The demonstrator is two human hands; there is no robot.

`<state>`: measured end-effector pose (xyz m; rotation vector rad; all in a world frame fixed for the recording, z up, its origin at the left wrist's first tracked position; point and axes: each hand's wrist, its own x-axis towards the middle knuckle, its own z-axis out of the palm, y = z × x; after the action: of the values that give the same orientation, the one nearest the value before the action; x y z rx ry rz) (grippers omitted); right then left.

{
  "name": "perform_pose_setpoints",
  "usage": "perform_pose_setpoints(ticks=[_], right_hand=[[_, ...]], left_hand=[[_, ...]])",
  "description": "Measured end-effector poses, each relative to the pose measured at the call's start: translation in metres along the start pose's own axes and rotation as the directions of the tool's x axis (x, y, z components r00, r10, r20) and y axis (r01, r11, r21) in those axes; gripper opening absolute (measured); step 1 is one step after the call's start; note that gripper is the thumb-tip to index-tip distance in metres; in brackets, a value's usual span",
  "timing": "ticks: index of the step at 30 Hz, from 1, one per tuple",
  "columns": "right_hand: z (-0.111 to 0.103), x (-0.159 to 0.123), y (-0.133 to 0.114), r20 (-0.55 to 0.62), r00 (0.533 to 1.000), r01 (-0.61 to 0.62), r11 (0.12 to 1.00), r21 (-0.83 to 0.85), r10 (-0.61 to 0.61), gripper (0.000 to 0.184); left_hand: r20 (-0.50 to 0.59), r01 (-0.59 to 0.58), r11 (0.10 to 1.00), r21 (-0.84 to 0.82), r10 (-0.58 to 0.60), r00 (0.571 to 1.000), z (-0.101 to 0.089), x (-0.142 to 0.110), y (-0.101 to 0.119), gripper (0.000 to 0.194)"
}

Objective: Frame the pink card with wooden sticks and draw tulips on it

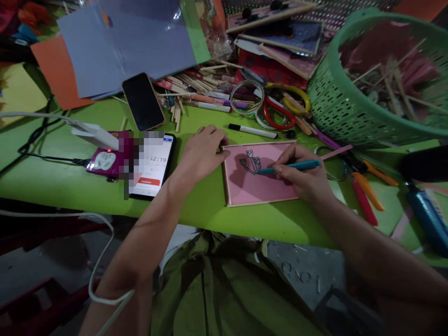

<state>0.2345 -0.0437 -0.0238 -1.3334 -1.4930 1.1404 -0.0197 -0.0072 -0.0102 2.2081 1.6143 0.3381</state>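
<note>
Pink card [259, 192], stick-edged, flower-drawn, flat on green table [198, 200]; teal marker [299, 165] tilted over it.

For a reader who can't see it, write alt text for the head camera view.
The right hand holds a teal pen to flowers drawn on a pink card edged with thin sticks; the left hand rests at its upper left corner. Around them on a green table are two phones, scissors and a green basket.
</note>
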Motion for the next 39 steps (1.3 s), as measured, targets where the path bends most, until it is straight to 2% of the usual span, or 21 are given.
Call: perform_pose_setpoints(ticks=[23,39], right_hand=[[0.004,0.0029,-0.0007,0.008,0.999,0.031,0.999,0.01,-0.031,0.03],[0.0091,0.005,-0.0006,0.014,1.0,0.02,0.998,0.065,-0.021,0.035]], left_hand=[[0.022,0.019,1.0,0.009,-0.02,1.0,-0.0007,0.0002,0.0023,0.021],[0.003,-0.013,1.0,0.01,0.013,1.0,0.0003,-0.0001,-0.0006,0.02]])
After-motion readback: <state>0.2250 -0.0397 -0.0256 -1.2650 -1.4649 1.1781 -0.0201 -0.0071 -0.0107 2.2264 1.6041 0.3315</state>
